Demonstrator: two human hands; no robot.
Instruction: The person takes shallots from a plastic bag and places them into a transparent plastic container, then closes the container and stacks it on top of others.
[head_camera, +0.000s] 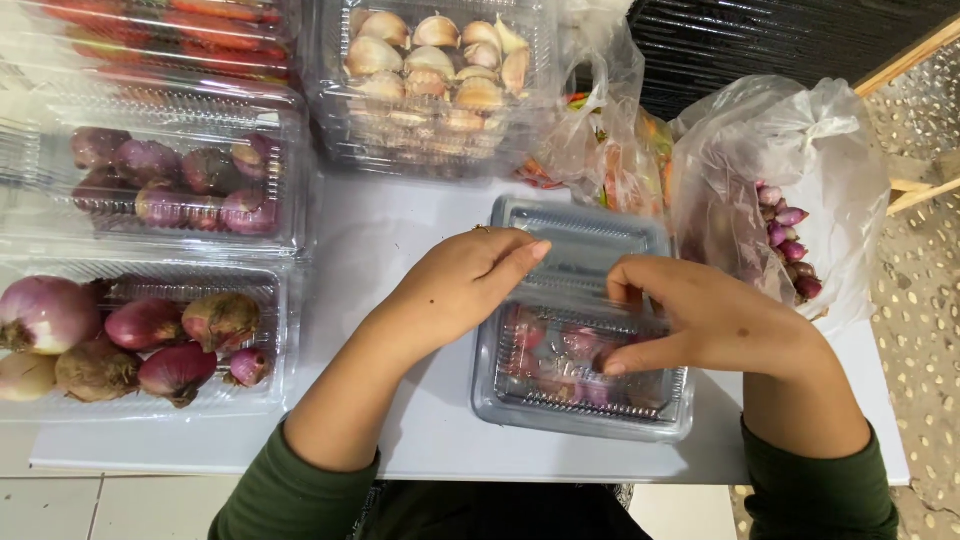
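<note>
Clear plastic clamshell box (585, 385) of small shallots sits on the white table (400, 240), centre-right. Left hand (465, 285) rests on its left rim, fingers curled; cannot tell whether it grips anything. Right hand (700, 320) presses the hinged lid, fingers bent on the plastic. Lid glare blurs the contents. Plastic bag of shallots (790, 190) just right. Trays of onions (140, 335) and garlic (435, 70) left and behind, partly cropped. Speckled floor at right.

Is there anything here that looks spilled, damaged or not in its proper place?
Nothing stands out. Both hands, left and right, rest on the clear box of small shallots, its lid partly open. The onion tray, the garlic box and the bag sit neatly on the white table; nothing lies loose.
</note>
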